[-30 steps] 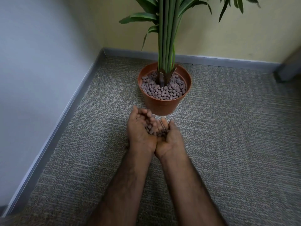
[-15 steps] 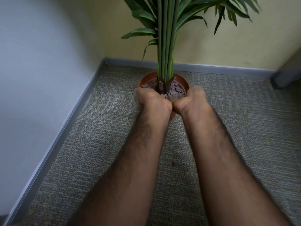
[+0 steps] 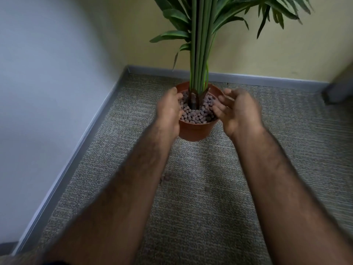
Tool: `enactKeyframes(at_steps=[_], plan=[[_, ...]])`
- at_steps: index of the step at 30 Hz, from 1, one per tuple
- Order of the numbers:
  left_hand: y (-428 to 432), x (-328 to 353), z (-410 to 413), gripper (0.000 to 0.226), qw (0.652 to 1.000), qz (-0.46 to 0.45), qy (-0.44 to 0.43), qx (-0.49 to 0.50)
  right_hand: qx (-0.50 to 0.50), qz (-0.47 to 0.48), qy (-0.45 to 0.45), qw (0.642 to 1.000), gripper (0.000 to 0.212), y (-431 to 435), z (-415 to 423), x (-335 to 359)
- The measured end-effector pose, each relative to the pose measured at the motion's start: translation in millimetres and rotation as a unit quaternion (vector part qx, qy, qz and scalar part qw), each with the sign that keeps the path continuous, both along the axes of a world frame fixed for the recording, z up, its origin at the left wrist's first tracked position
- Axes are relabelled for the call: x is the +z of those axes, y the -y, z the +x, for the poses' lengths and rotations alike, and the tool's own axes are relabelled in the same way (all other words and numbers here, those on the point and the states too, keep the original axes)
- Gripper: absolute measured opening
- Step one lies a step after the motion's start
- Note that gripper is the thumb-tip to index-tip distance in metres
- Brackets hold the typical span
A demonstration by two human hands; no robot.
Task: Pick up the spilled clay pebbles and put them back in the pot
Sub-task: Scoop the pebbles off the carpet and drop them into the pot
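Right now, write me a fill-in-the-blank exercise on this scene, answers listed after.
1. The clay pebbles fill a pot coloured ____.
2. The pot stands on grey ____.
3. The left hand and right hand are on either side of the pot, both ____.
4. The plant's stems are coloured ____.

Missing words: terracotta orange; carpet; open; green.
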State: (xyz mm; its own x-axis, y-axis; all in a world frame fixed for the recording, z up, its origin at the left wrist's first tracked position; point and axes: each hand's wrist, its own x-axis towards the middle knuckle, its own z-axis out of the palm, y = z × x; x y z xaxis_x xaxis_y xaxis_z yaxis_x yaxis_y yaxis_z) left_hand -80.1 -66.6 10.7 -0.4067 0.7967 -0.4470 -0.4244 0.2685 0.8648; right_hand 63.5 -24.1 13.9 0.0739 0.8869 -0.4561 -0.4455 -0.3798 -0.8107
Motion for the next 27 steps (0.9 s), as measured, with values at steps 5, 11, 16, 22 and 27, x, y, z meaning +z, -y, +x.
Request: enactKeyframes(at_steps=[5,11,16,22,27], plan=[[58.1,-42.5,-21.8,0.033,0.969,0.029,-0.243,0.031,-0.004,0.067,0.222,0.973,0.018,66.6,17.1,-72.2],[139.9,-137.5,-43.8,0.025,0.811,-0.165,-0.534,-0.173,0.323,-0.098,0.597,0.728,0.018,140.1,25.7,-141.5],[160.7,-164.8,-30.3,0.051,0.821,-0.140,-0.529,-0.161,0.342,0.059,0.604,0.717,0.018,149.1,0.1,-143.1],[154.6,-170.1,-39.1,0.060,0.819,-0.098,-0.530,-0.198,0.432,0.202,0.569,0.670,0.016,139.4,-36.4,-148.3],[150.9,-171.1,-55.8,0.045,0.846,-0.053,-0.482,-0.222,0.471,0.284,0.514,0.658,0.017,134.6,-45.2,-158.7]])
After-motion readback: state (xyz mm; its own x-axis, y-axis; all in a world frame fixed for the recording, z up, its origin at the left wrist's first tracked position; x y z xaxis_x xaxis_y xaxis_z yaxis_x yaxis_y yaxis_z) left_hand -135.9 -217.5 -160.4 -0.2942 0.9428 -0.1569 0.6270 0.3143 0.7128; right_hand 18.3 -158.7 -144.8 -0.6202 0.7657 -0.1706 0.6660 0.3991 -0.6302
